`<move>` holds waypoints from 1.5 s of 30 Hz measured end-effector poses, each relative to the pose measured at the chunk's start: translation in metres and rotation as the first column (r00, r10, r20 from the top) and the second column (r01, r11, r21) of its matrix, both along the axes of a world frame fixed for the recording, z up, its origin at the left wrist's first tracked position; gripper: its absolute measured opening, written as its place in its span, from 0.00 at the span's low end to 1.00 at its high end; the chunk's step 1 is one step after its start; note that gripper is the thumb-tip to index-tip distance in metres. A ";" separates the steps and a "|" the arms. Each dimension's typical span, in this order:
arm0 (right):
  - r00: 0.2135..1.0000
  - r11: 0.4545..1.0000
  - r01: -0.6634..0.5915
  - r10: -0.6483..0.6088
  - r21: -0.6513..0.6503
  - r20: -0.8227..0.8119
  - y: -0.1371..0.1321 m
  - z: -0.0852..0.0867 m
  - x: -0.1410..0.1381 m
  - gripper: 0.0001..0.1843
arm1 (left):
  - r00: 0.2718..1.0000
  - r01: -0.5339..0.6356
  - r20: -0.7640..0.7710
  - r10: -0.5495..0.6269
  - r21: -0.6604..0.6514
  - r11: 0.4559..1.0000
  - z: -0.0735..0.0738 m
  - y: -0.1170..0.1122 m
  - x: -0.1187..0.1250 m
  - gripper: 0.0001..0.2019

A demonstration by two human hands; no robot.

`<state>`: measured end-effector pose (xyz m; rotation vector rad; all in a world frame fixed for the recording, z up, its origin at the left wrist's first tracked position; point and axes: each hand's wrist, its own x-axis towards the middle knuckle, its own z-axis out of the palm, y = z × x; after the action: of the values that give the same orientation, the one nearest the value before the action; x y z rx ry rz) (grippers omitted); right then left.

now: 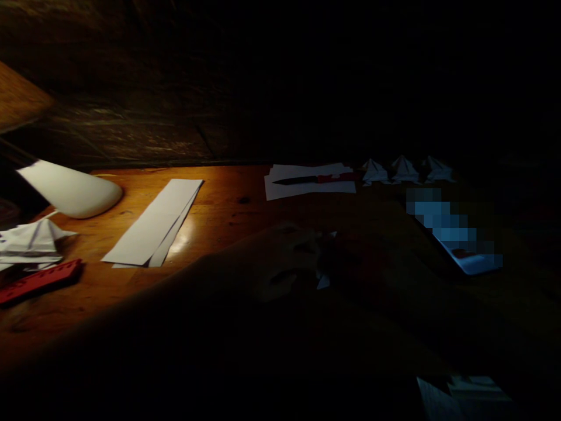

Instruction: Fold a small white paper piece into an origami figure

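Out of the lower left my left forearm reaches into shadow, ending in my left hand above the middle of the wooden table. Its fingers are bent around a small piece of folded white paper, of which only pale corners show past the fingertips. To the right of it is a very dim reddish shape, perhaps my right hand, but its outline and fingers are lost in the dark. Behind the hand, a red-handled knife lies across white paper sheets. Three folded paper figures stand in a row beside the knife.
White paper strips lie on the lit table. At left are a white lamp, more folded paper and a red object. A glowing phone lies right; paper shows at bottom right.
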<state>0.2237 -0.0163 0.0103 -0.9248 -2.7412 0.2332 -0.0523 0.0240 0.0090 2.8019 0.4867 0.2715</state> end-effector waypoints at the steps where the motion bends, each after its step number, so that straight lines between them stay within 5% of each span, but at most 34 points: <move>1: 1.000 1.000 -0.011 0.011 0.002 0.002 0.001 -0.001 0.001 0.12 | 1.000 -0.004 0.009 0.004 -0.011 1.000 -0.001 0.001 0.000 0.19; 7: 0.998 0.998 -0.058 0.058 0.020 -0.001 0.006 -0.008 0.004 0.14 | 0.998 0.010 0.059 -0.007 -0.047 0.999 -0.005 0.005 -0.002 0.27; 17: 0.994 0.987 -0.098 0.103 0.127 -0.030 0.011 -0.028 0.007 0.15 | 0.999 -0.005 0.041 0.007 -0.053 0.999 -0.005 0.012 -0.006 0.22; 25: 0.991 0.987 -0.110 0.118 0.118 -0.064 0.010 -0.026 0.007 0.14 | 1.000 -0.014 0.015 0.013 0.052 0.999 0.001 0.011 -0.004 0.18; 32: 0.997 0.991 -0.069 0.074 0.118 -0.034 0.007 -0.024 0.004 0.14 | 0.997 -0.047 -0.053 0.048 0.017 0.999 0.009 0.002 0.000 0.15; 36: 0.995 0.992 -0.051 0.060 0.113 -0.078 0.008 -0.024 0.004 0.21 | 0.997 -0.021 -0.080 0.022 0.014 1.000 0.012 0.000 -0.002 0.14; 45: 0.997 0.999 -0.010 0.013 0.037 -0.074 0.004 -0.013 0.002 0.22 | 1.000 0.002 -0.023 -0.002 -0.013 1.000 0.001 0.000 -0.009 0.24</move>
<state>0.2259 -0.0123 -0.0028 -0.8732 -2.6741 0.2139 -0.0618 0.0242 0.0096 2.7958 0.4892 0.2357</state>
